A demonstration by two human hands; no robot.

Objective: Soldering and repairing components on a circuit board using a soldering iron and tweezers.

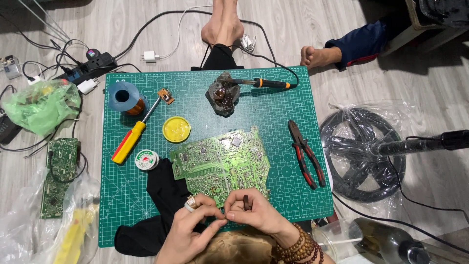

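A green cutting mat [303,98] fills the frame's middle, with a large green circuit board [222,164] lying flat at its centre, apparently intact. The soldering iron [264,83] rests untouched at the top, so the board work seems barely begun. At the bottom, the right hand [256,212] pinches a small dark component [245,202]; the left hand [188,232] curls beside it, fingertips closed on something I cannot make out.

Left hand [188,230] wearing chunky metallic ring; right hand [254,212] bare, wrist carrying several stacked brown wooden bead bracelets [300,249]. No sleeves showing; tan garment showing near edge.
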